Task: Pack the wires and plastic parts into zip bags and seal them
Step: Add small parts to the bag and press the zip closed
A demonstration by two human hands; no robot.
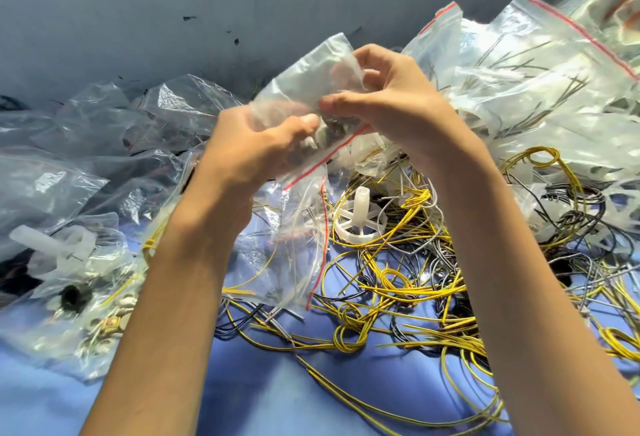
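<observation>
I hold a small clear zip bag (304, 85) with a red seal line up in the middle of the view. My left hand (256, 151) grips its lower part, thumb pressed on the plastic. My right hand (391, 103) pinches the bag beside it, fingers curled. Something dark and pale shows inside the bag between my thumbs; I cannot tell what it is. Below lies a tangle of yellow, black and grey wires (398, 283) with a white plastic wheel part (360, 221) on top.
A blue cloth (277, 394) covers the surface. Filled clear bags (69, 262) lie at the left, one with white plastic parts. A heap of zip bags (540, 89) fills the right. Another bag with wires (287, 255) lies under my hands. A grey wall (173, 2) stands behind.
</observation>
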